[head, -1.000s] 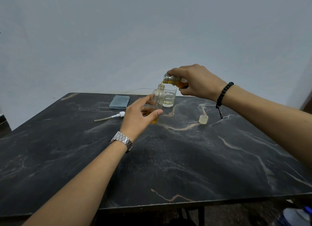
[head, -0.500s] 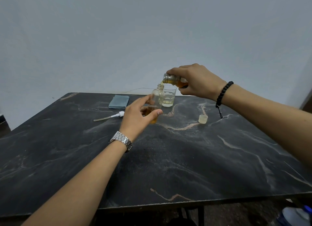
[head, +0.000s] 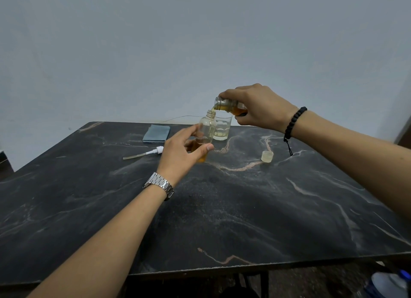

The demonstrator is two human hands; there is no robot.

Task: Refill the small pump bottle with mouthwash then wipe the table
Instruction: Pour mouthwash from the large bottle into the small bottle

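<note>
Tabletop: dark marble, not yet wiped; no spill visible.
Cloth: folded at the far edge, untouched.
Right hand: grips the tilted mouthwash bottle, pouring.
Left hand: clasps the small pump bottle upright mid-table, roughly a third full.
Pump head: lying loose, to be refitted.
Cap: off, beside.

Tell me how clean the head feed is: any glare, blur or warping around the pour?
Head view: soft, even light, only a dull sheen on the table; wide-angle bending toward the edges; small pump bottle and mouthwash bottle look sharp, held by left hand and right hand; thin stream barely resolved.
</note>
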